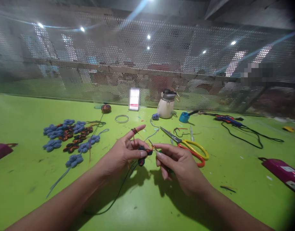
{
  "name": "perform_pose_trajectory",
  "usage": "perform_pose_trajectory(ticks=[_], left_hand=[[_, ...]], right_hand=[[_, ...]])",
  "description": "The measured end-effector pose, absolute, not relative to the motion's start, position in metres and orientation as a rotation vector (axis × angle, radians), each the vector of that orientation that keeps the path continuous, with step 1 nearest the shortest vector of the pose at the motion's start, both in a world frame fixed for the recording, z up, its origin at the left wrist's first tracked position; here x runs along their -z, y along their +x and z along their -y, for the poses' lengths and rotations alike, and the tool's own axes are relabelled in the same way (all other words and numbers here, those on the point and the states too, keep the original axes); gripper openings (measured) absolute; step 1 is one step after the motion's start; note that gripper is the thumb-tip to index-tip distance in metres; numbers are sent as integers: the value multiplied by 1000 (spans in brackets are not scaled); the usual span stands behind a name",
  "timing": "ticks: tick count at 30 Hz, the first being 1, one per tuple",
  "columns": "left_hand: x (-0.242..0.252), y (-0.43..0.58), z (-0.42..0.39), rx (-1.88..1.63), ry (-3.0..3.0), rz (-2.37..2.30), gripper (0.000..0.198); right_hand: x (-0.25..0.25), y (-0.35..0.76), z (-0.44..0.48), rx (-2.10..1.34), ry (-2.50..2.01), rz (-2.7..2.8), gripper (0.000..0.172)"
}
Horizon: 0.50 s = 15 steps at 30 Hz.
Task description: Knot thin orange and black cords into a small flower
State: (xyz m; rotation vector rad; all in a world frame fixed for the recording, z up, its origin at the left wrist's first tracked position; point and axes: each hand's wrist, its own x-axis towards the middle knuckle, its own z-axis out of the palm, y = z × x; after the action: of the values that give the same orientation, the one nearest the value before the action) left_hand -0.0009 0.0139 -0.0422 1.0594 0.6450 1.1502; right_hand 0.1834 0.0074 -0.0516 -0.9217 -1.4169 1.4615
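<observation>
My left hand pinches a small dark blue and orange crocheted piece between thumb and fingers, with yarn looped over its raised forefinger. My right hand is closed on a thin crochet hook whose tip meets the piece. A dark yarn strand trails from the piece down toward me over the green table.
Several blue and dark orange crocheted flowers lie to the left. Scissors with yellow and red handles lie right of my hands. Farther back stand a yarn ball, a ring, a white jar, a glue gun with cord. Magenta boxes sit at both edges.
</observation>
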Motion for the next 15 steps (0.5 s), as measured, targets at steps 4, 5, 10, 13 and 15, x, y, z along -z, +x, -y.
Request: perform_pose_trajectory(ticks=[4,5,10,13,15], left_hand=[[41,-2,-14,-1152,1026,-662,82],[41,-2,-14,-1154,1019,-665,81],[41,-2,-13,-1140,1013,-662,79],[42,-2,-12,-1121,1026,-675,79],[43,-1,-13,-1118,1039,-683,79]], right_hand=[[49,185,-6,-1430,-937,1469,27],[48,185,-6,-1419,-940,1484,27],[47,185,-6,-1382,-965,1518,27],[47,185,-8,-1378,-969,1521,27],[47,185,-8,-1382,-969,1524,27]])
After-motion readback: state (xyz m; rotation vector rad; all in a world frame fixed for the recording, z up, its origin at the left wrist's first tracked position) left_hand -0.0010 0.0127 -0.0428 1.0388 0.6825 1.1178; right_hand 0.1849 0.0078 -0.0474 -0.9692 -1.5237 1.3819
